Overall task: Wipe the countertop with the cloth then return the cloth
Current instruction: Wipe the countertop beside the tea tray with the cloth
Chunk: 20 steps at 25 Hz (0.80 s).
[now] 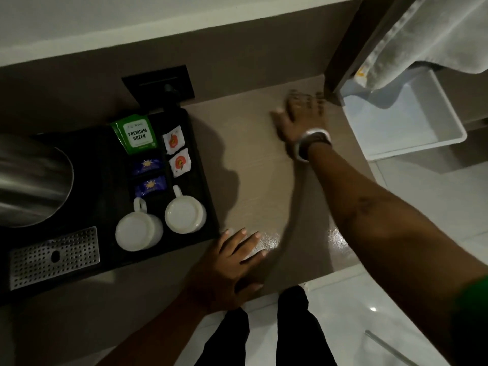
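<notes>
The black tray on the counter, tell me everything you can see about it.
The black tray is a flat, dark, matte rectangular organiser lying on the countertop, left of the bare area. Its compartments hold a green tea sachet, two blue packets and two white packets. Two white mugs stand upside down on it. The left hand lies flat at its near right corner; whether it touches is unclear.

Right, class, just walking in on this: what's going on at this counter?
A person stands at a countertop. The right hand is stretched out, open, near the far corner, blurred, holding nothing visible. The left hand rests flat on the near edge beside a black tray of mugs and tea sachets. A pale cloth hangs at upper right, untouched.
</notes>
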Available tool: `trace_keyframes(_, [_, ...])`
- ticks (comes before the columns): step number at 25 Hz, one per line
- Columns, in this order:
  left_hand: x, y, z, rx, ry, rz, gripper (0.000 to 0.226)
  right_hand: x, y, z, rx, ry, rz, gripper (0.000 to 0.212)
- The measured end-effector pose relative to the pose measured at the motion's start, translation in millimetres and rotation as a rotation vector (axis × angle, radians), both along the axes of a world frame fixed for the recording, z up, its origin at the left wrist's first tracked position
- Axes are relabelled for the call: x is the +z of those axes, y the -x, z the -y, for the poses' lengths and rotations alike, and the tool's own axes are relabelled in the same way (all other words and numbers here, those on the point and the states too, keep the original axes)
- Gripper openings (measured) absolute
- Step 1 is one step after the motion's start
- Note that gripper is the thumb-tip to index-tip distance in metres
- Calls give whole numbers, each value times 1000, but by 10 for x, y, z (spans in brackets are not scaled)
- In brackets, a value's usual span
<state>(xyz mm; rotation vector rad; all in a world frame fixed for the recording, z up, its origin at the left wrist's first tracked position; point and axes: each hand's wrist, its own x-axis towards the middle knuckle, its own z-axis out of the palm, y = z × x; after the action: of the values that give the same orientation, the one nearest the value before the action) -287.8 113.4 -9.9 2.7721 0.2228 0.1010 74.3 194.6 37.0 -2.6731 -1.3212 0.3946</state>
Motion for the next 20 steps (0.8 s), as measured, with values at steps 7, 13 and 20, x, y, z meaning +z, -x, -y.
trace_keyframes(7, [62, -45, -36, -24, -60, -133, 65, -130, 1063, 1134, 685, 43, 86, 68])
trace_keyframes(13, [-3, -26, -29, -26, -38, -123, 63, -11, -168, 655, -43, -21, 54, 81])
trace_keyframes(20, [98, -55, -30, -25, -35, -101, 64, -192, 1165, 844, 637, 16, 61, 68])
